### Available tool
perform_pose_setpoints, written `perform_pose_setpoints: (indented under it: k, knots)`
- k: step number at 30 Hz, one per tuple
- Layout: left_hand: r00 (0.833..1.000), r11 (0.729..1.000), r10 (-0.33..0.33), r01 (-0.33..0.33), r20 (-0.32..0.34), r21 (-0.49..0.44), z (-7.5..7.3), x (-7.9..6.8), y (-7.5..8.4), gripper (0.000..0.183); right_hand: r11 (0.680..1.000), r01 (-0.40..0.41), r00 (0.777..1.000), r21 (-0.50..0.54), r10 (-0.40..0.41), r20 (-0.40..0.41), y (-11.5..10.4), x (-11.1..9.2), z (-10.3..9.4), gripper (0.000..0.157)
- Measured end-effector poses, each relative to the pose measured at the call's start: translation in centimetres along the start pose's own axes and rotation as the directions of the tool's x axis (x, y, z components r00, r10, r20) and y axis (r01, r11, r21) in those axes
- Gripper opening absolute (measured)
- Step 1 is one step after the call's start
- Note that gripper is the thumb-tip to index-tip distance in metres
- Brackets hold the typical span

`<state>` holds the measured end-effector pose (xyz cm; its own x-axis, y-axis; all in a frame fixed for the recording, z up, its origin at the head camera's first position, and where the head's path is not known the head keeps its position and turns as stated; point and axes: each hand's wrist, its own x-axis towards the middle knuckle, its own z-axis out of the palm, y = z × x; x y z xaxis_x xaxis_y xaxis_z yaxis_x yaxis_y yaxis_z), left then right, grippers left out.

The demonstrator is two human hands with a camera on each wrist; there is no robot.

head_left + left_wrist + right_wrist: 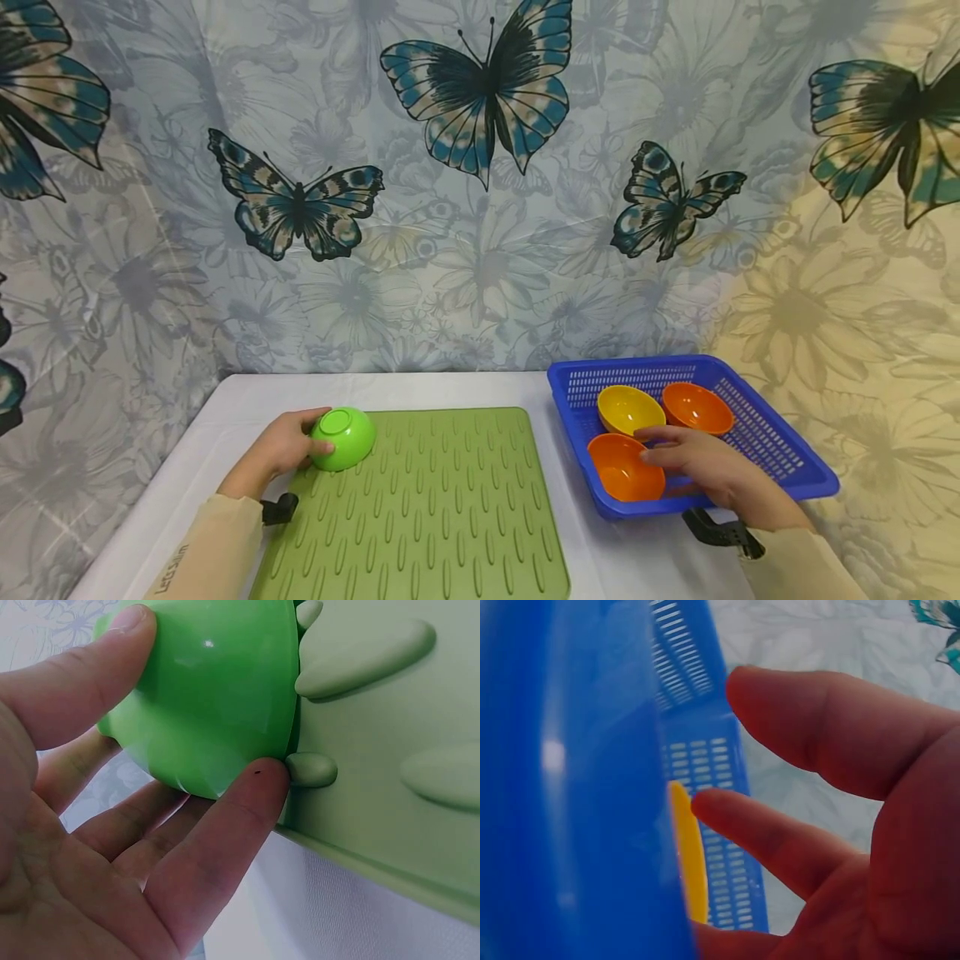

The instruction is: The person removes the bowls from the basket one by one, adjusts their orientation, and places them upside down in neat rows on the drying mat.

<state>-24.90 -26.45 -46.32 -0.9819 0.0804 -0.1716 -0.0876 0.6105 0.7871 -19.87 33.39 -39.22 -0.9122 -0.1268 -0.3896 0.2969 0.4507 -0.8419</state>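
A small green bowl (343, 438) stands upside down on the green ridged mat (442, 500), near its far left corner. My left hand (288, 442) grips the bowl's left side, thumb and fingers spread around its outside; in the left wrist view the bowl (210, 697) has its rim against the mat. My right hand (701, 467) reaches over the blue basket (813, 479), its fingers beside the near orange bowl (626, 471) and just below the yellow bowl (630, 410). Nothing shows between its thumb and fingers. The basket wall hides part of that hand in the right wrist view.
A second orange bowl (697, 408) lies at the back of the basket. Mat and basket stand side by side on a white-covered table (300, 389), with a strip of cloth between them. Behind hangs a butterfly-print curtain (480, 283).
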Motion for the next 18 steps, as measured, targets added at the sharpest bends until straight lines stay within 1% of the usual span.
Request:
perform_pose_setpoints:
  k: [5, 9, 16, 18]
  knots:
    - [1.000, 1.000, 0.001, -0.001, 0.001, 0.007, -0.1, 0.1, -0.1, 0.078, 0.996, -0.024, 1.000, -0.081, 0.024, -0.001, -0.1, 0.5, 0.3, 0.056]
    - [1.000, 1.000, 0.011, -0.010, -0.002, 0.018, -0.1, 0.1, -0.1, 0.078, 0.990, -0.036, 0.999, -0.134, 0.036, 0.002, 0.1, 0.9, 0.3, 0.057]
    - [1.000, 1.000, 0.015, -0.015, 0.001, 0.012, -0.2, 0.0, -0.1, 0.078, 0.984, -0.025, 0.999, -0.179, 0.030, 0.029, 0.3, 1.4, 0.3, 0.055]
    - [1.000, 1.000, 0.015, -0.015, 0.000, 0.010, -0.2, 0.0, -0.1, 0.078, 0.981, -0.024, 0.999, -0.195, 0.029, 0.026, 0.3, 1.5, 0.4, 0.055]
